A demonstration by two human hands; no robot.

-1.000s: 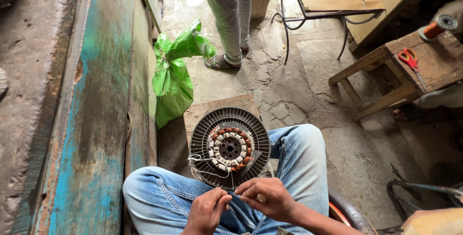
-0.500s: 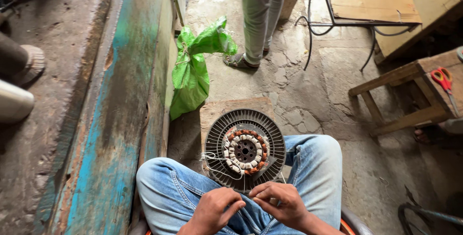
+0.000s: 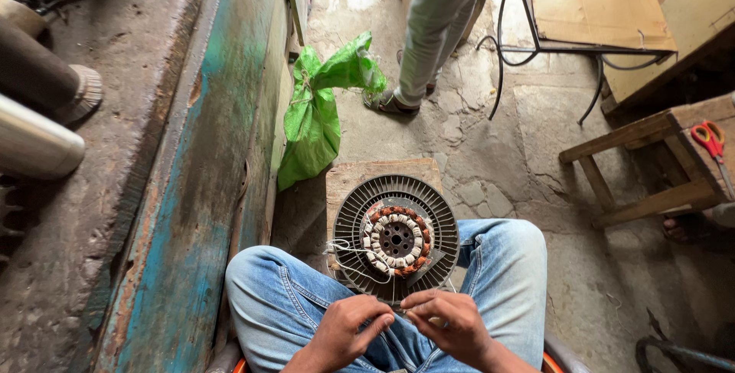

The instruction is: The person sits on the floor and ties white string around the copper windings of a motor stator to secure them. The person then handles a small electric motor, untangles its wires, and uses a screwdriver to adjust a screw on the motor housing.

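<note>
I see the round motor stator (image 3: 396, 238) lying flat on a small wooden block (image 3: 360, 176) between my knees, its face and axis pointing up at the camera and its ring of copper windings around the hub. Thin white thread (image 3: 346, 254) trails off its left side toward me. My left hand (image 3: 346, 330) and right hand (image 3: 446, 323) meet just below its near rim, fingertips pinched together on what looks like the thread. A tied green sack (image 3: 315, 115) leans against the blue table (image 3: 191, 212); its contents are hidden.
</note>
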